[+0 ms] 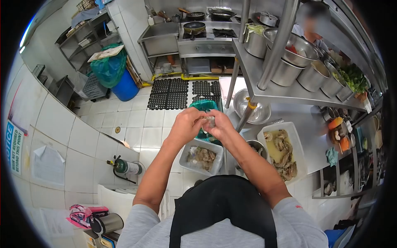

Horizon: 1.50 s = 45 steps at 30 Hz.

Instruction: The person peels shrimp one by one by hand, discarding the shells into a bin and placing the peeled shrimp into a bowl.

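Both my hands meet in front of me above a green-lined bin [202, 104], fingers closed around a small greyish shrimp [210, 121]. My left hand [185, 125] pinches one side of it with the fingertips. On the other side, my right hand [222, 125] grips it, and the fingers partly cover it. Just under my wrists is a white tub [185, 164] with a heap of greyish-brown shrimp or shells [201, 157]; which they are I cannot tell. To the right, whole shrimp [282, 145] lie in yellowish liquid in a pale plastic container [298, 159].
A steel bowl [261, 115] sits on the right-hand counter beside a shelf post [253, 99]. Metal pots [285, 73] line the shelf above, with a person [312, 27] behind. Ahead are a stove [206, 48] and black floor mats [167, 94]; a fire extinguisher [128, 167] stands left.
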### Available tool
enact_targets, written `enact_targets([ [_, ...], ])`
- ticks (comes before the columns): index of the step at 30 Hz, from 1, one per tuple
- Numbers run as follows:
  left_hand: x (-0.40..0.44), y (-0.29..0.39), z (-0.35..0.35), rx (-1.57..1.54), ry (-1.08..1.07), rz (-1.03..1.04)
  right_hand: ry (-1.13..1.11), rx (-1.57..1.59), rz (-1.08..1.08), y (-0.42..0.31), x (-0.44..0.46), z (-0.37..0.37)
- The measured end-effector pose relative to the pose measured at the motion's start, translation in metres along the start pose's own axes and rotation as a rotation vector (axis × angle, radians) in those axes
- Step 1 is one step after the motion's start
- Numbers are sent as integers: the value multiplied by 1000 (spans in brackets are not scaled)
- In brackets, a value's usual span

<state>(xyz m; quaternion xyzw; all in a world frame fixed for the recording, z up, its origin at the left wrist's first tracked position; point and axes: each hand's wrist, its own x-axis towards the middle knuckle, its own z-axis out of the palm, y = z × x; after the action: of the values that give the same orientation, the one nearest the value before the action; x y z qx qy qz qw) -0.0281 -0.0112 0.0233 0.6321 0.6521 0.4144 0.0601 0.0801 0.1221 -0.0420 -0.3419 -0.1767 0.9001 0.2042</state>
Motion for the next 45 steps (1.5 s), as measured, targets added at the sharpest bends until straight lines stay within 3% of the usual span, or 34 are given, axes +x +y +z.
enact_targets([
  [5, -9, -5, -16, -203, 141, -121, -16, -291, -41, 11, 23, -38],
  [8, -14, -16, -28, -136, 186, -197, 72, -1046, -108, 22, 23, -43],
  [10, -16, -21, -28, -74, 197, -247, 159, -1638, -476, 48, 66, -82],
  [13, -21, -41, -19, 19, 220, -236, 225, -1973, -423, 54, 49, -82],
  [14, -23, -42, -18, 45, 231, -216, 175, -2012, -549, 56, 43, -88],
  [19, -33, -57, -6, 37, 197, -281, 193, -2008, -634, 47, 32, -81],
  [21, -36, -61, 0, 35, 211, -273, 85, -1960, -754, 47, 59, -94],
  [22, -37, -66, 5, 30, 230, -254, 89, -1956, -710, 40, 36, -76],
  [25, -39, -72, 14, 42, 186, -316, -26, -1616, -870, 46, 40, -63],
  [28, -34, -80, 25, -151, 38, -430, -172, -1514, -871, 37, 12, -38],
  [31, -23, -76, 38, -439, 43, -469, -214, -1669, -754, 24, 8, -27],
  [33, -18, -73, 48, -549, 79, -492, -134, -1550, -784, 19, 3, -26],
  [37, -17, -72, 56, -474, -43, -410, -20, -1453, -898, 11, -3, -33],
  [41, -27, -86, 72, -556, -162, -405, -33, -1510, -869, 1, -9, -33],
  [45, -30, -80, 81, -674, -141, -445, -7, -1456, -858, 5, -8, -34],
])
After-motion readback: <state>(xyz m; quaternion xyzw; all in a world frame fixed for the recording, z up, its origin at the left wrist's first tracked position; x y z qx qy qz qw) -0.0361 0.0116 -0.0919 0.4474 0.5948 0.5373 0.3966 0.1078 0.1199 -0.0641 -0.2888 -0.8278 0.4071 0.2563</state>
